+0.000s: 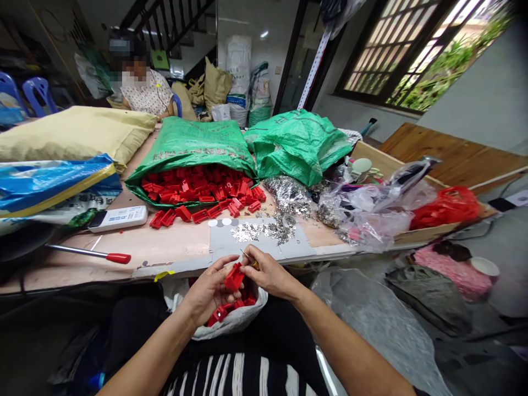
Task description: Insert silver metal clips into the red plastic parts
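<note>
My left hand (208, 291) is closed around a small red plastic part (234, 276), held just below the table edge. My right hand (268, 273) pinches a thin metal tool (247, 257) with a yellowish handle, its tip against the red part. Under both hands a white bag (237, 322) on my lap holds more red parts. On the table ahead, a green sack (193, 146) spills a pile of red parts (198, 192). Small silvery metal pieces (264, 230) lie on a grey sheet (225, 242) near my hands.
A second green sack (297, 143), clear plastic bags (371, 209), a red bag (447, 206), a white remote (119, 218), a red-handled screwdriver (93, 254), and yellow (74, 132) and blue sacks (49, 184) crowd the wooden table (165, 245). Another person (144, 88) sits at the far side.
</note>
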`<state>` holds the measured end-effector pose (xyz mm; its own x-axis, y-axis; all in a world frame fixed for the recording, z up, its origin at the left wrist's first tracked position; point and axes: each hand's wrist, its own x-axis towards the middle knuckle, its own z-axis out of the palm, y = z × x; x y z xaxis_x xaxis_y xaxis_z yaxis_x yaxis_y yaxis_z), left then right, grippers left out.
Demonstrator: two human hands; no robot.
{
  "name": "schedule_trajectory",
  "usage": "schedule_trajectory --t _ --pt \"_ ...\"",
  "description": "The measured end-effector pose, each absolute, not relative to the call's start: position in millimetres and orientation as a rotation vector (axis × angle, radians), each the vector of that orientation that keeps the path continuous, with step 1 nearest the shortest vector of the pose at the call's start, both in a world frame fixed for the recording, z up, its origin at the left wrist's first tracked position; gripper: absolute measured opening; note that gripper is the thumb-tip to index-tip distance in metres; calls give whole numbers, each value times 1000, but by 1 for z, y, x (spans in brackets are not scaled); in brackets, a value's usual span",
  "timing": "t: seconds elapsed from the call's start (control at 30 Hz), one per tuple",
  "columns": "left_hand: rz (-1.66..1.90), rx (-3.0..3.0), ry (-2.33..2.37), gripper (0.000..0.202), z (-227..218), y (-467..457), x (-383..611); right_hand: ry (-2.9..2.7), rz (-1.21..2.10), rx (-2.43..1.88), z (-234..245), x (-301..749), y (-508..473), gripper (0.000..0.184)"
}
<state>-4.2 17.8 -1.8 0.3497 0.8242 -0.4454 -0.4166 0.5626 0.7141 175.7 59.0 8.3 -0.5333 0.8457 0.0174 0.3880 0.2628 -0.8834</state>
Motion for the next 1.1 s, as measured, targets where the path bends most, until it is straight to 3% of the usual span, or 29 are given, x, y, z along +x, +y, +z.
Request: schedule_trajectory --t 0.3,0.5,0.77,1.1 --pt "1221 1452 1209 32 -6 13 -6 -1863 1172 -1230 -3 173 54 13" --pt "1225 1394 1230 30 -9 14 -8 -1735 1275 -1178 -15 176 52 23" --pt "1260 1312 1212 29 -7 6 3 -1455 1691 -1011 -15 184 49 44" --pt "1430 1248 1179 29 -18 2 2 -1198 2003 -964 -9 183 50 52"
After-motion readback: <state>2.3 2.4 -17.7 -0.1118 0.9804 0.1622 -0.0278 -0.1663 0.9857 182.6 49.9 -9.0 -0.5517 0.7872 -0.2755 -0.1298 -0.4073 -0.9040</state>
